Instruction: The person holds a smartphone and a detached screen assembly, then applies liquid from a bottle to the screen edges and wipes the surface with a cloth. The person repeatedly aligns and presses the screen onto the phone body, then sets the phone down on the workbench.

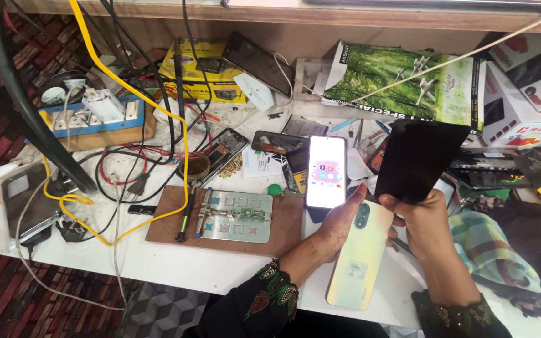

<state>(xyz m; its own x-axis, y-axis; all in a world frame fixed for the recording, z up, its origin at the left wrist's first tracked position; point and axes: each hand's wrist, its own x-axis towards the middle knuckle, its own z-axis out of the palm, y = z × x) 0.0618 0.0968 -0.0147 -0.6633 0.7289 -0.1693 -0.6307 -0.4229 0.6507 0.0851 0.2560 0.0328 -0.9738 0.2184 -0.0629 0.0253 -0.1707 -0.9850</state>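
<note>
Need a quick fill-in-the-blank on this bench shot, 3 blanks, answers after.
1. The left hand holds up a phone whose screen is ____.
2. The right hand grips a flat ____ sheet of glass.
3. Below the hands, a pale phone lies with its ____ side up on the white table.

Missing words: lit; black; back

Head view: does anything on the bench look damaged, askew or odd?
One opened phone lies face down with its back off and insides exposed, beside tangled cables. The lit phone in the left hand looks intact. The right hand holds a dark glass panel tilted; no cracks visible.
</note>
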